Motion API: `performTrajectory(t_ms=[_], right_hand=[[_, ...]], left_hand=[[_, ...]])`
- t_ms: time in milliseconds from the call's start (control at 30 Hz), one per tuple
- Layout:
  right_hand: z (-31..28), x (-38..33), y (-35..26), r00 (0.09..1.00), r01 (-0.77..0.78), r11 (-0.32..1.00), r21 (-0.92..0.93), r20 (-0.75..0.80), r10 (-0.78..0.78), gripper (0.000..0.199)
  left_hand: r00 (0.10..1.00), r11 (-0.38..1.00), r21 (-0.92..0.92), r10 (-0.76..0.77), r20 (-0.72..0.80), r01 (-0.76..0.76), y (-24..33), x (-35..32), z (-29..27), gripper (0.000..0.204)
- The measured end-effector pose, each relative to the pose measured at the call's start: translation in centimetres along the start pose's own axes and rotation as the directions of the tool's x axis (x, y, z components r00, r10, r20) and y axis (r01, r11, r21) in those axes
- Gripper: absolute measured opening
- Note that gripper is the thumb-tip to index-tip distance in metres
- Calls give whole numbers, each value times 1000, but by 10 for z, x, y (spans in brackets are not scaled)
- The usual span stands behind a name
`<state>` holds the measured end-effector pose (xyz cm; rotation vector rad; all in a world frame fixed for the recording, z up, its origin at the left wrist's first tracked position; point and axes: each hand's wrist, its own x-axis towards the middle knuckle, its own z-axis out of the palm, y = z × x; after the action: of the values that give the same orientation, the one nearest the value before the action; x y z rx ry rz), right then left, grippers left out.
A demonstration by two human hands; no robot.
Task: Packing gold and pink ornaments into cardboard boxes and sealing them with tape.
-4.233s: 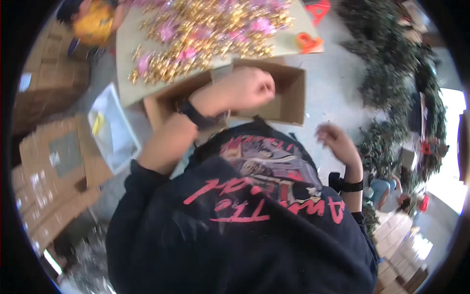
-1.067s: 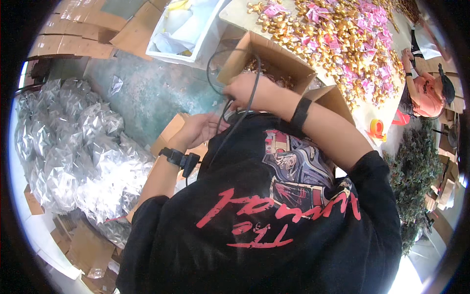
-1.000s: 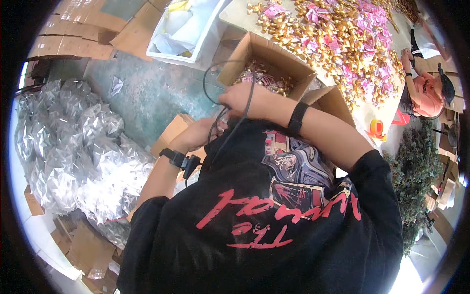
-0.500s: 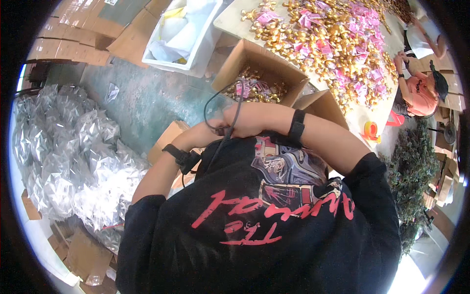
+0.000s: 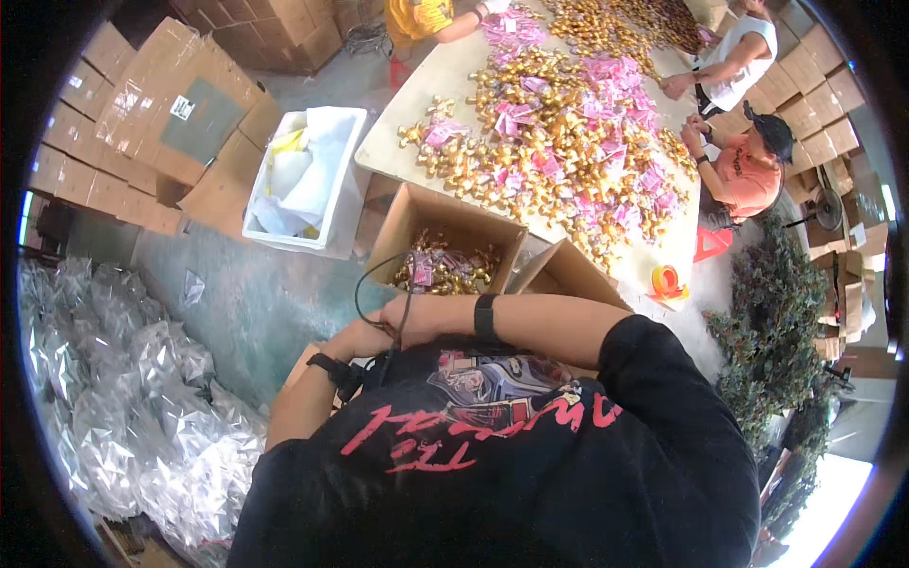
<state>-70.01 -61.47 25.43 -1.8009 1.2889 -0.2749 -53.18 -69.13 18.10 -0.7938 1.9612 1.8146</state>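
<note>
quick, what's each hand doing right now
Left hand: closed on the black cable, at the chest.
Right hand: also pinching that black cable, wrist crossed over the chest.

Both hands meet at the person's chest: right hand [image 5: 426,317] and left hand [image 5: 358,339] grip a black cable [image 5: 374,284] above an open cardboard box [image 5: 445,248] of gold ornaments.
</note>
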Motion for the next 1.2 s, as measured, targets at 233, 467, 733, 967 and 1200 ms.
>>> performTrajectory(t_ms=[233, 467, 733, 967, 1200], right_hand=[[2, -2, -11, 997, -81, 996, 43, 10, 81, 52], [20, 4, -11, 999, -48, 998, -51, -22, 46, 30], [-5, -5, -17, 969, -78, 996, 50, 237, 65, 27], [-6, -8, -7, 981, 7, 994, 109, 190, -27, 75], [10, 0, 28, 972, 8, 979, 205, 228, -56, 99]], left_hand=[[990, 963, 230, 129, 62, -140, -2, 9, -21, 32], [995, 909, 416, -69, 73, 32, -18, 10, -16, 50], [980, 936, 313, 110, 168, -159, -44, -2, 3, 39], [985, 978, -113, 172, -17, -173, -8, -9, 7, 34], [994, 593, -805, 78, 70, 10, 9, -15, 12, 33]])
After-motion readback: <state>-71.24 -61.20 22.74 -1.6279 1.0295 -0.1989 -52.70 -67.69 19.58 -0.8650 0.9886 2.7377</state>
